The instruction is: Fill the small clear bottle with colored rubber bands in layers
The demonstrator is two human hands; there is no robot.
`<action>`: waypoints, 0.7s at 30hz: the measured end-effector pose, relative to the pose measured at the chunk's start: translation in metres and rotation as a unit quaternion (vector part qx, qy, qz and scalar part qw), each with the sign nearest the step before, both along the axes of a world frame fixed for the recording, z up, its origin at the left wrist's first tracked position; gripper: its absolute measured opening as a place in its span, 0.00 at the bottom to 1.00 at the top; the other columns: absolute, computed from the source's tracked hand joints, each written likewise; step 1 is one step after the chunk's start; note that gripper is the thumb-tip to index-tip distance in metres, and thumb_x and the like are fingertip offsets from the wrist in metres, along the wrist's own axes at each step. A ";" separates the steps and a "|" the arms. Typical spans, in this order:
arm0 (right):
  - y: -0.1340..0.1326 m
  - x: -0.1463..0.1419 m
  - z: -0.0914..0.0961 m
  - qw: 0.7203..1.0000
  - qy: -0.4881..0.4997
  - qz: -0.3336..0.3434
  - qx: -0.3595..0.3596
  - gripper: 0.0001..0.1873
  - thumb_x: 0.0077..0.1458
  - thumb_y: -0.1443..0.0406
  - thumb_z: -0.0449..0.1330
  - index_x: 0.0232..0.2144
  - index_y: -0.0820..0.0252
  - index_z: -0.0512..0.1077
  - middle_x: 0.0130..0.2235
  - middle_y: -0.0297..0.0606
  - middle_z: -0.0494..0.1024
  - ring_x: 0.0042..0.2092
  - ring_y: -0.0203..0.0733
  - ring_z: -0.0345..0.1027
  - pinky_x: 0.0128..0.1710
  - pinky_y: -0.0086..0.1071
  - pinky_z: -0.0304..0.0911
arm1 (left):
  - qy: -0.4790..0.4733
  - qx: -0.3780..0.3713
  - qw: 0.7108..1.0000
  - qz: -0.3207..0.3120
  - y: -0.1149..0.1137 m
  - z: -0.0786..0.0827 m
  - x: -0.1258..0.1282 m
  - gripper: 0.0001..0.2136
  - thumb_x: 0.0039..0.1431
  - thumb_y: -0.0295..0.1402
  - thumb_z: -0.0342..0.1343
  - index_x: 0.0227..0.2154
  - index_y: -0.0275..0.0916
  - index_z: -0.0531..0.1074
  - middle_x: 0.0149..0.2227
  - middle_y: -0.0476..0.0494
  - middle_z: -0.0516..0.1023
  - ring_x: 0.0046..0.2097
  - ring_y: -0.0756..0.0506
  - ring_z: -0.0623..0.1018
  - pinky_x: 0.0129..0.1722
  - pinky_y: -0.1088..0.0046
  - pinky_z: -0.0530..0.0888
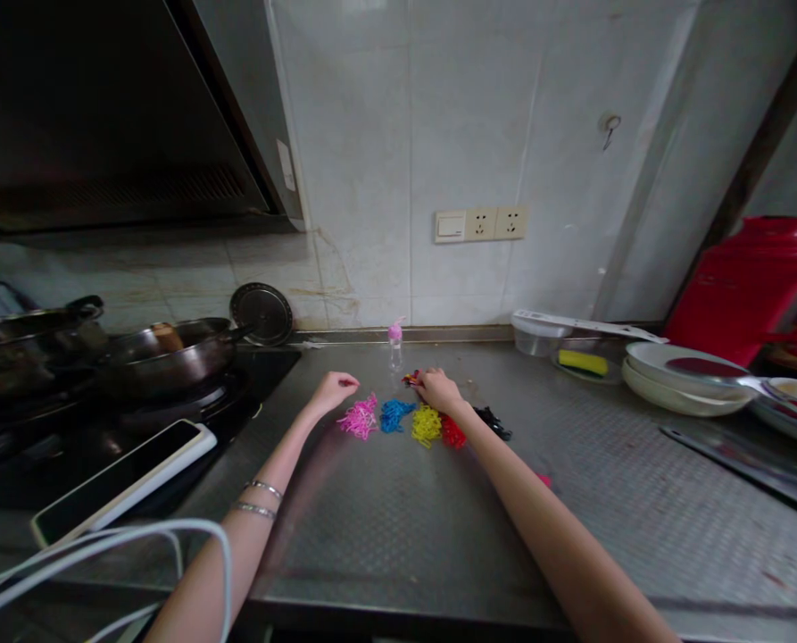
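Piles of thin strands, like small rubber bands, lie in a row on the metal counter: a pink pile (359, 418), a blue pile (395, 414), a yellow pile (426, 426), a red pile (452, 433) and a black pile (494, 421). My left hand (335, 391) hovers just behind the pink pile, fingertips pinched; anything between them is too small to see. Behind the yellow pile, my right hand (438, 389) has its fingers closed down on a small heap of mixed-colour bands (411, 379). A clear bottle (396, 355) with a pink top stands behind the blue pile.
To the left, pans (170, 357) sit on a black stove, with a white phone-like device (123, 482) and white cables (217, 536) nearer me. On the right are a yellow sponge (582, 363), stacked bowls (679, 384), a knife (739, 464) and a red thermos (739, 286).
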State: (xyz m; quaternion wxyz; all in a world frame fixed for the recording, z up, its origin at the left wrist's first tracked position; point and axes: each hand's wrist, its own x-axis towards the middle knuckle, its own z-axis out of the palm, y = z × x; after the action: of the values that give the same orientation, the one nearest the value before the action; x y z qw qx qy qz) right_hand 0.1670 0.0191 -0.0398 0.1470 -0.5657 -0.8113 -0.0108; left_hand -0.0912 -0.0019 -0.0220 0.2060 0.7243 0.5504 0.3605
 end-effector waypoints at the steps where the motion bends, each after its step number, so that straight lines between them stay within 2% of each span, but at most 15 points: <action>1: 0.000 0.000 0.000 1.000 -0.001 0.000 0.002 0.14 0.56 0.61 0.47 0.38 0.59 0.68 0.41 0.44 0.68 0.46 0.45 0.57 0.38 0.32 0.59 | 0.001 0.001 1.000 0.001 0.000 0.000 0.000 0.09 0.44 0.30 0.53 0.28 0.32 0.75 0.31 0.41 0.78 0.34 0.47 0.75 0.37 0.73 0.69; 14: 0.002 0.006 -0.003 1.000 0.010 -0.011 -0.014 0.16 0.57 0.59 0.44 0.40 0.62 0.67 0.42 0.47 0.66 0.47 0.44 0.55 0.43 0.33 0.54 | 0.027 0.011 1.000 0.011 0.002 -0.008 0.000 0.09 0.46 0.30 0.51 0.27 0.34 0.75 0.30 0.44 0.78 0.34 0.48 0.75 0.37 0.74 0.69; 18: -0.002 0.003 0.007 1.000 0.001 -0.013 0.018 0.16 0.58 0.62 0.43 0.38 0.65 0.67 0.42 0.50 0.66 0.45 0.46 0.56 0.42 0.35 0.54 | 0.030 0.009 0.999 0.011 0.001 -0.009 0.000 0.09 0.46 0.30 0.51 0.28 0.34 0.75 0.31 0.43 0.78 0.35 0.47 0.75 0.38 0.74 0.69; 21: -0.009 -0.010 0.020 0.998 0.016 0.012 0.053 0.16 0.58 0.62 0.43 0.37 0.64 0.67 0.42 0.49 0.67 0.46 0.46 0.57 0.41 0.34 0.54 | 0.035 0.009 0.999 0.017 0.001 -0.008 0.001 0.09 0.46 0.29 0.51 0.28 0.34 0.75 0.32 0.43 0.78 0.36 0.47 0.75 0.39 0.73 0.69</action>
State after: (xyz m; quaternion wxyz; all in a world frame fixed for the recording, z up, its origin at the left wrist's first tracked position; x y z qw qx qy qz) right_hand 0.1568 0.0106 -0.0203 0.1896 -0.5475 -0.8139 -0.0433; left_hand -0.0901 -0.0012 -0.0297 0.1740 0.7289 0.5664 0.3430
